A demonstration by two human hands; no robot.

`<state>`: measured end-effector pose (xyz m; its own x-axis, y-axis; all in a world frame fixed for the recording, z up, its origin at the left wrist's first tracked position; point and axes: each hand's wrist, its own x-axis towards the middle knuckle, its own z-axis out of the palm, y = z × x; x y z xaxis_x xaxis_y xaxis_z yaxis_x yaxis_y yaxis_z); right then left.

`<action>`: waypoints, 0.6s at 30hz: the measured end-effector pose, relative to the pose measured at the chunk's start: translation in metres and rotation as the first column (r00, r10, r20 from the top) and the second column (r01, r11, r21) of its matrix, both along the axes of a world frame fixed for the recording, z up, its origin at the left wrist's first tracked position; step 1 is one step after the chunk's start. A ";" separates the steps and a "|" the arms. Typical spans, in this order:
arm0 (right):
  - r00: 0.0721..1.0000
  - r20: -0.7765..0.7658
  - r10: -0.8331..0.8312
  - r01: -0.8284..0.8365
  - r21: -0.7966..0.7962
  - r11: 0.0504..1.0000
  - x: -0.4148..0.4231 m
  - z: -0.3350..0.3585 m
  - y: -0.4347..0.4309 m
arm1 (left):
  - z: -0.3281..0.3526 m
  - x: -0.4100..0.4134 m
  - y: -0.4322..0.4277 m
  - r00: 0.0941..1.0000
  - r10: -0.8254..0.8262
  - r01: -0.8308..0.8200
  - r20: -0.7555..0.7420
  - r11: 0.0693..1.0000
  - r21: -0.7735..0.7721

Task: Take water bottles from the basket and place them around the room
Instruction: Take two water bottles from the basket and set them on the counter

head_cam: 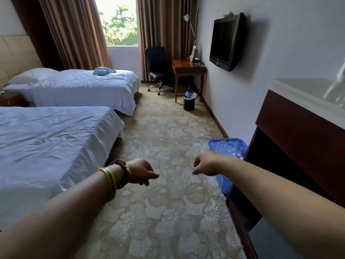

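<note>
A blue plastic basket (224,146) stands on the carpet against the dark wooden cabinet, partly hidden by my right forearm; pale bottle tops (235,153) show inside it. My right hand (206,163) hangs just left of the basket with fingers loosely curled, holding nothing. My left hand (142,171), with a bead bracelet and a yellow band on the wrist, hangs over the carpet, fingers loosely curled and empty. A clear bottle (336,86) is blurred on the cabinet top at far right.
Two white beds (56,143) fill the left side. A desk (188,67), an office chair (158,68) and a black bin (189,103) stand at the far end. A TV (225,42) hangs on the right wall. The dark cabinet (298,131) lines the right.
</note>
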<state>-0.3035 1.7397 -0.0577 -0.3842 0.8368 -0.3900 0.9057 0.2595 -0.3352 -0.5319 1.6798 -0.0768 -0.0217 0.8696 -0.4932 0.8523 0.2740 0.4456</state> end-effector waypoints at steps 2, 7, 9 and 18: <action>1.000 0.000 0.010 -0.010 -0.007 1.000 -0.004 -0.004 0.030 | -0.004 -0.004 0.027 1.000 0.027 -0.027 -0.006 0.999 0.027; 0.999 0.021 0.031 -0.030 -0.023 0.999 -0.008 -0.010 0.114 | -0.008 -0.015 0.105 0.996 0.083 -0.082 -0.017 0.995 0.054; 0.999 0.034 0.032 -0.031 -0.032 0.999 -0.008 -0.008 0.149 | -0.008 -0.018 0.138 0.995 0.096 -0.094 -0.031 0.994 0.064; 0.997 0.070 0.028 -0.028 -0.001 1.000 0.002 -0.005 0.270 | -0.006 -0.009 0.255 0.999 0.046 -0.045 -0.009 0.996 0.079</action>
<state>-0.3013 2.0095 -0.0632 -0.3796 0.8259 -0.4168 0.9192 0.2855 -0.2714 -0.5413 1.9349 -0.0832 -0.0668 0.9036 -0.4232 0.8446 0.2770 0.4582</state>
